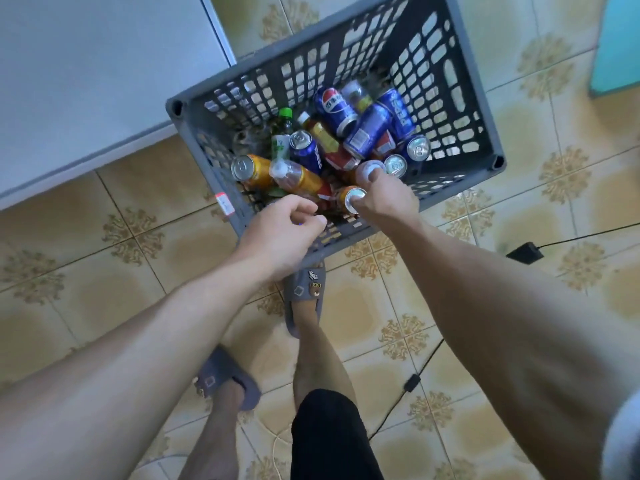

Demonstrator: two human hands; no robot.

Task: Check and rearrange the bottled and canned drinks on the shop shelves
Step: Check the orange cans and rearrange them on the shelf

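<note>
Orange can (pixel 351 199), nearest in the grey crate (pixel 498 162), is pinched by its top in the right hand (pixel 388 199), likely for lifting out; left hand (pixel 284 233), at its nine o'clock, curls, whether round anything I cannot tell; blue cans (pixel 367 129) lie beyond at twelve.

The grey crate (pixel 207 83) loses its far right corner to the top edge, the gripping right hand (pixel 388 199) covers most of the orange can (pixel 348 199), and the left hand's (pixel 280 237) curled fingers hide whatever they may hold.
</note>
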